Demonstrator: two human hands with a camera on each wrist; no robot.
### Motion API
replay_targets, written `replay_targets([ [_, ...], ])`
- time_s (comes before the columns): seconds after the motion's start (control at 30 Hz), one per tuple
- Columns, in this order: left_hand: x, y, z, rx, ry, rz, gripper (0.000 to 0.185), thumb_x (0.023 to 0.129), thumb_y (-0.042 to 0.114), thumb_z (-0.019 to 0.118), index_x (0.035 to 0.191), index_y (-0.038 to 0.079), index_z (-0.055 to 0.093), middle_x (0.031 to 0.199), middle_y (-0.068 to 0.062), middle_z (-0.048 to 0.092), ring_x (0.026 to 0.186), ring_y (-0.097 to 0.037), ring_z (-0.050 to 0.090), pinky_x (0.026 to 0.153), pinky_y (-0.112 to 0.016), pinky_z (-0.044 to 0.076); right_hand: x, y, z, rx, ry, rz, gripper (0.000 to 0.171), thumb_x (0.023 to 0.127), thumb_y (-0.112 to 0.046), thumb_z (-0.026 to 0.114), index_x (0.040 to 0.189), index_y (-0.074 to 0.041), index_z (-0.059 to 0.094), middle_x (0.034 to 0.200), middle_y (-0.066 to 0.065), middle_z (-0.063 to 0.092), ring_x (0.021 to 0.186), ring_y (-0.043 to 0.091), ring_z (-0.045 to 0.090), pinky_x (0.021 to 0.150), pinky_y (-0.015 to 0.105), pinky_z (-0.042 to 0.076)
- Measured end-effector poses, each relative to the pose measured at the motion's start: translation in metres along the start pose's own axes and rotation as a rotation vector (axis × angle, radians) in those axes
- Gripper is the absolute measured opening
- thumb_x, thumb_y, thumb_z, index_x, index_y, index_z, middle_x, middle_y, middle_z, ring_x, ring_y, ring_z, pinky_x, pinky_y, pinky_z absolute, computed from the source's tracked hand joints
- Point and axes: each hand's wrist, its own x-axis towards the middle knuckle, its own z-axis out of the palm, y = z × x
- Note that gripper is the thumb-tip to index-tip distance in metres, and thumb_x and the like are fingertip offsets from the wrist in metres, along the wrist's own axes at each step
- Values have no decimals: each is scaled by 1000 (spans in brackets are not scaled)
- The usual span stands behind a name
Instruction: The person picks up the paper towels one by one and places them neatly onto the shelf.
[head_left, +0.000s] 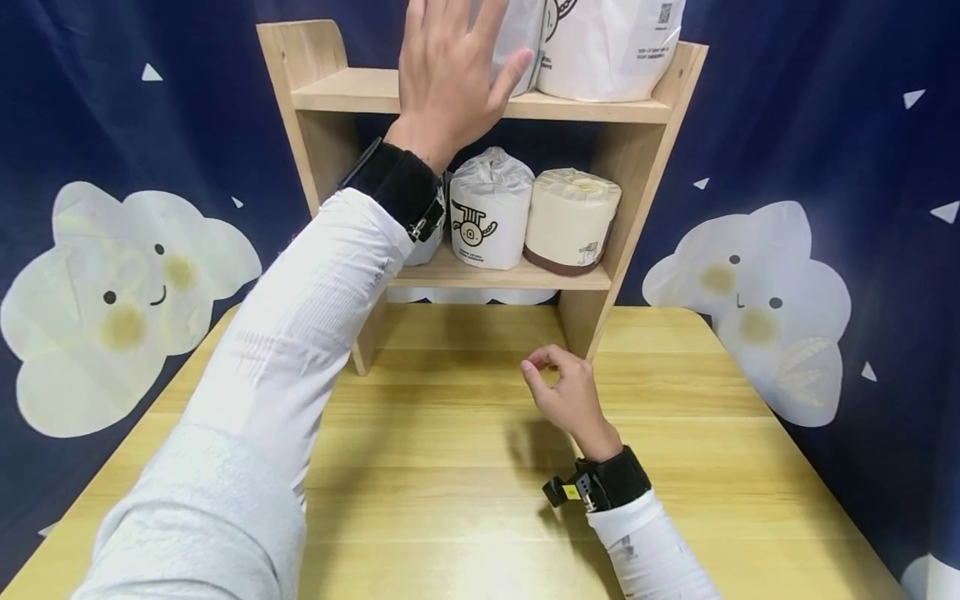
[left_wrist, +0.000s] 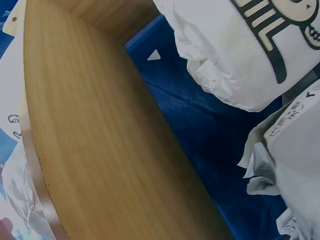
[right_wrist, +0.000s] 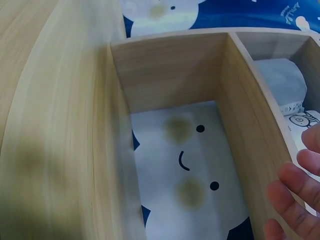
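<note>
At the upper shelf (head_left: 345, 87), my left hand (head_left: 448, 75) is raised with straight fingers and thumb spread, back toward the head camera. It partly covers a white-wrapped toilet roll (head_left: 519, 58); whether it touches the roll is hidden. Another wrapped toilet roll (head_left: 611, 54) with printed marks stands to the right. Over the table, in front of the rack's right side, my right hand (head_left: 567, 392) hovers with loosely curled fingers and holds nothing. In the right wrist view its fingers (right_wrist: 295, 202) show at the right edge.
On the lower shelf (head_left: 480, 279) sit a white roll with a cartoon print (head_left: 489, 212), a cream roll with a brown base (head_left: 572, 221), and another roll mostly behind my left wrist. The wooden rack stands on a wooden table (head_left: 450, 467) before a blue cloud-patterned curtain (head_left: 847, 150).
</note>
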Motion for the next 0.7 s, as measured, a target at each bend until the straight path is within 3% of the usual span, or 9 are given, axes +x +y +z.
replay_targets([
  [0.2, -13, -2, 3, 3, 71, 50, 66, 101, 55, 24, 152, 14, 31, 156, -14, 26, 144, -32, 18, 116, -44, 0, 1, 1, 1, -4, -5, -13, 6, 82, -4, 72, 82, -4, 66, 76, 6, 67, 70, 20, 64, 66, 46, 53],
  [0.7, -45, -6, 18, -18, 106, 67, 64, 101, 54, 24, 149, 12, 35, 156, -17, 26, 145, -33, 17, 116, -43, -4, 3, 4, 3, -5, -10, -25, 6, 82, -4, 71, 82, -3, 65, 76, 8, 67, 69, 22, 64, 65, 49, 53],
])
